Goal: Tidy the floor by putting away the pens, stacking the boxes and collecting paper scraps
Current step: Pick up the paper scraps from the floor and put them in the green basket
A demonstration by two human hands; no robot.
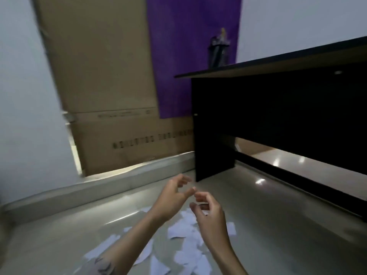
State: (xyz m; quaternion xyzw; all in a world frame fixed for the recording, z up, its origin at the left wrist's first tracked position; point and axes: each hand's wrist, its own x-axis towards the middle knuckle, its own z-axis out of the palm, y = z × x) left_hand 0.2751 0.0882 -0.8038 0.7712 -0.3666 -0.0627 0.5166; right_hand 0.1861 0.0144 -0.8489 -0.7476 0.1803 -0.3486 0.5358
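Torn paper scraps [184, 229] lie scattered on the floor [268, 211] beneath my wrists. Both my left hand [174, 192] and right hand [208, 213] hover above them, fingers loosely curled, holding nothing. Up on the dark desk [288, 62] stands a pen holder [217, 54] with pens in it.

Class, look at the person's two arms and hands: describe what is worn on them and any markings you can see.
Both hands, left and right, are bare, with no gloves, rings or watch visible. Both forearms are uncovered. A light patterned sleeve with dark markings shows low on the left arm.
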